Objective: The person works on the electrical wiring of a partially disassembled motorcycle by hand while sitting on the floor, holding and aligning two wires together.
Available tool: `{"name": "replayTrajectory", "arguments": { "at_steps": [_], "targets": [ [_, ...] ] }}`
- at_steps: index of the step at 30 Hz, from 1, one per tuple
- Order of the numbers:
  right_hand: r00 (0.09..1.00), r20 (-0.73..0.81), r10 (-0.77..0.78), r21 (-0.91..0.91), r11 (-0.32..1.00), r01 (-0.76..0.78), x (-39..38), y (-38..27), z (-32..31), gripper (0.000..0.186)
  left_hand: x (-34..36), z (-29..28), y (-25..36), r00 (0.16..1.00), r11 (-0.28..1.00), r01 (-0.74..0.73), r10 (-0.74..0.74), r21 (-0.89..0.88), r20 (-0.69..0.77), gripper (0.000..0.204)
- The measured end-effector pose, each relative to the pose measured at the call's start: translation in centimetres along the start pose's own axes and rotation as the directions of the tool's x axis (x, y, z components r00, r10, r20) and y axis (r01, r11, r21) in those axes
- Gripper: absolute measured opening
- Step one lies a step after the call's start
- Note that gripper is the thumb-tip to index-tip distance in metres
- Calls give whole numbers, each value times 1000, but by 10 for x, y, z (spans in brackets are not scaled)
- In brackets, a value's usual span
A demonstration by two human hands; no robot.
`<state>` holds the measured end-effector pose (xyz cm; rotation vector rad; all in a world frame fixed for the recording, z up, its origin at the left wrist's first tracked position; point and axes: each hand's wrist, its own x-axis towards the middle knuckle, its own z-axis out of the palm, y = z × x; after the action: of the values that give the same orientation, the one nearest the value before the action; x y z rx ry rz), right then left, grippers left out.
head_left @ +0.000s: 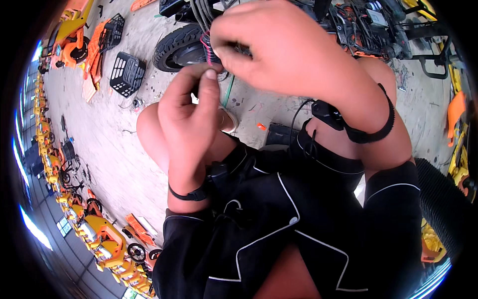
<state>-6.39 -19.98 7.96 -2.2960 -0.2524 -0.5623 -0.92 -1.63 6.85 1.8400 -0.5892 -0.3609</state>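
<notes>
My left hand [191, 109] is closed, thumb and forefinger pinched on thin pink wire [209, 54] near the top middle. My right hand [254, 52] is curled round the same bundle, just above and right of my left fingertips. Grey cables [203, 14] run up from the bundle out of view. Behind them are a black-tyred wheel [172, 47] and the dark frame and wiring [368, 27] of a partly dismantled vehicle. My right fingertips are partly hidden, so their exact grip is unclear.
Black plastic baskets [127, 74] and orange panels [89, 65] lie on the concrete floor [99, 139] at left. Rows of yellow vehicles [107, 239] line the far left. A small orange piece [261, 126] and a black object [281, 135] sit between my knees. Yellow and orange parts [455, 114] are at right.
</notes>
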Motion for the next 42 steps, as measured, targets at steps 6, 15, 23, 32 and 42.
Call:
{"name": "replayTrajectory", "arguments": {
  "at_steps": [6,15,23,32,42],
  "targets": [
    [892,111,437,66,893,-446,9,-6,-10,14,19,-26,-25,977,868,95,14,-487,215,20],
    [765,594,250,543,576,-611,-3,2,52,59,31,-36,-27,986,168,164,-5,-972,166,17],
    [588,799,126,599,-88,-796,-16,-4,76,71,44,-81,-64,998,89,40,52,-995,45,13],
    [643,738,206,665,-59,-744,-20,-18,59,70,40,-110,-93,998,134,-65,-15,-989,-68,17],
    [669,711,216,696,-86,-713,-13,-14,55,62,47,-116,-101,981,227,-153,-84,-962,-176,16]
  ]
}}
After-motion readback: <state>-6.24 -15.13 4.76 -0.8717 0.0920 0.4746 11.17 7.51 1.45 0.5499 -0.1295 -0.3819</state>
